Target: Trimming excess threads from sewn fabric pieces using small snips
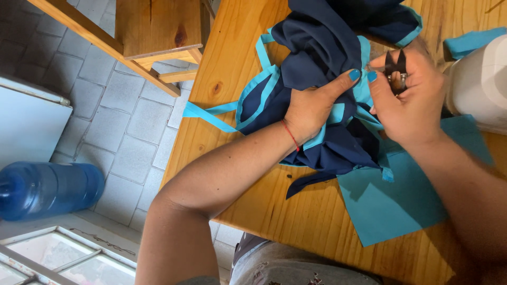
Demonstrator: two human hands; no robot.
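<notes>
A navy blue garment with turquoise trim (317, 58) lies bunched on a wooden table (296, 211). My left hand (311, 105) presses down on it and pinches a fold of the fabric between thumb and fingers. My right hand (409, 100) holds small black thread snips (396, 71), blades pointing away from me, just right of the pinched fold. A turquoise strap (208, 113) trails from the garment toward the table's left edge.
A flat turquoise fabric piece (401, 195) lies under my right forearm. A white sewing machine (480, 82) stands at the right edge. A wooden chair (153, 37) stands left of the table on a grey tiled floor, with a big blue water bottle (50, 187) lying there.
</notes>
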